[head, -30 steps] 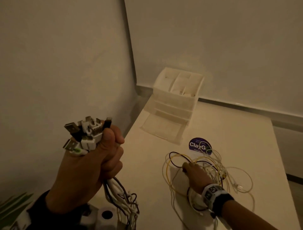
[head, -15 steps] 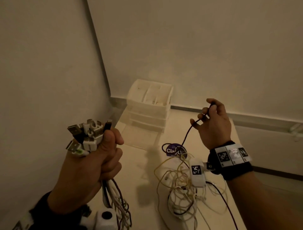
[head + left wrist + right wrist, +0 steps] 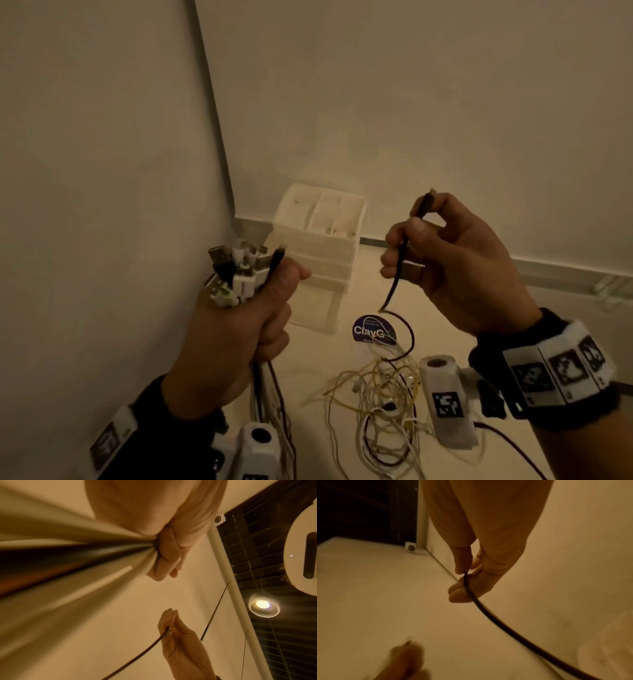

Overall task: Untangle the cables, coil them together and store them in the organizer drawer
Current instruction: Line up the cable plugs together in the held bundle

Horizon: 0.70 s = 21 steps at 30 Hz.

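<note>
The right hand [image 3: 469, 270] holds a dark cable [image 3: 399, 270] in a pinch grip: thumb and forefinger close on the plug end, which points up and slightly away, while the lower fingers curl loosely beside the cord. From the grip the cable's long axis runs steeply downward, then curves into a loop just above the counter [image 3: 428, 308] and joins the cable tangle [image 3: 380, 404], a pile of yellow, white and dark cords lying on the counter below and between the hands. The left hand [image 3: 236, 339] is closed in a full fist grip around a bundle of cables [image 3: 239, 274]; the connector ends stand upright above the thumb side of the fist, and the cords hang down from its underside, out of view at the lower edge. Both hands are raised above the counter, well apart. The white organizer [image 3: 318, 240] stands at the far left corner of the counter against the wall, with its bottom drawer [image 3: 315, 308] pulled out toward the person. A round dark sticker [image 3: 371, 329] lies on the counter just beside the drawer front, near the tangle.
</note>
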Motion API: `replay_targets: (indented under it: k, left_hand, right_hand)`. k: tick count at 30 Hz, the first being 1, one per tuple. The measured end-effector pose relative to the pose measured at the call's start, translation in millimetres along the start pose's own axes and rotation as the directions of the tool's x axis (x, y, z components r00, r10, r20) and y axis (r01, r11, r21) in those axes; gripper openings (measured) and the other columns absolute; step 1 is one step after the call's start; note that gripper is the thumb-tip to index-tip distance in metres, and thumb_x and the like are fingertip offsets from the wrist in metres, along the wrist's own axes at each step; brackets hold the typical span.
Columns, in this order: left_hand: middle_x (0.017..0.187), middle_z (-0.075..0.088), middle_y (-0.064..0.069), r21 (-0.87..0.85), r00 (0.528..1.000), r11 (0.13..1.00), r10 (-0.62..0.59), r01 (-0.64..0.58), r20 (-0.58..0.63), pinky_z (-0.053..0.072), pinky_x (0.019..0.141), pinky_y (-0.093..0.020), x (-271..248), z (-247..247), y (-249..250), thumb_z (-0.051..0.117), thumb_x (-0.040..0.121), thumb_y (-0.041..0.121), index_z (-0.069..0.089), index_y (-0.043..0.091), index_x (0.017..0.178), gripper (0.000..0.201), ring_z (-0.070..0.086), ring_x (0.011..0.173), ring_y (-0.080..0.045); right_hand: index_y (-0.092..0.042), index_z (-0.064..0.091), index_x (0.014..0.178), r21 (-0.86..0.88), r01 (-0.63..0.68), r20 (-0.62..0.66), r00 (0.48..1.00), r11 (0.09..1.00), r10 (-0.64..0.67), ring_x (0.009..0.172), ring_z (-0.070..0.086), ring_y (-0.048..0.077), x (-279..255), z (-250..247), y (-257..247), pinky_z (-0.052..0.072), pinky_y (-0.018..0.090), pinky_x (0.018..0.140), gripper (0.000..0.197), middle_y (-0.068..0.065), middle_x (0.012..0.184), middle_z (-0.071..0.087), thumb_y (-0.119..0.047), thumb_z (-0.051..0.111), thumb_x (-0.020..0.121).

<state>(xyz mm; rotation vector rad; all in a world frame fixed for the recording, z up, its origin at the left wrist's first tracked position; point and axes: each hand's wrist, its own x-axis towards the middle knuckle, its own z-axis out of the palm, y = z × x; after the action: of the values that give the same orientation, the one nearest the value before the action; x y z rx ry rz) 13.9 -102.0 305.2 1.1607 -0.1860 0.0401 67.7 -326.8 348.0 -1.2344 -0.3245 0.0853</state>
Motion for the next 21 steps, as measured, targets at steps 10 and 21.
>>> replay_targets:
  k: [10, 21]
  left_hand:
    - [0.052, 0.046, -0.008, 0.029, 0.996, 0.996, -0.082, 0.081, 0.027, 0.026, 0.039, -0.017, -1.6, -1.9, -16.8, 0.075, 0.077, 0.04, 0.072, 0.009, 0.081, 0.031, 0.036, 0.038, -0.014]
    - [0.053, 0.038, -0.002, -0.021, 0.978, 1.0, -0.004, 0.0, -0.209, 0.032, 0.04, -0.023, -2.8, -28.8, -9.0, 0.059, 0.083, 0.038, 0.049, 0.017, 0.057, 0.035, 0.034, 0.044, -0.013]
  right_hand:
    - [-0.009, 0.054, 0.078, -0.38, 0.024, -0.12, 0.99, 0.925, -0.075, 0.043, 0.054, 0.014, -64.4, 92.2, 67.6, 0.043, 0.02, 0.045, 0.018, 0.008, 0.061, 0.069, -0.021, 0.065, 0.082]
    - [-0.027, 0.055, 0.081, -0.639, 0.006, 0.029, 0.999, 0.769, 0.016, 0.06, 0.064, 0.011, -82.7, 95.7, 129.5, 0.054, 0.029, 0.06, 0.037, -0.007, 0.069, 0.069, -0.064, 0.054, 0.078]
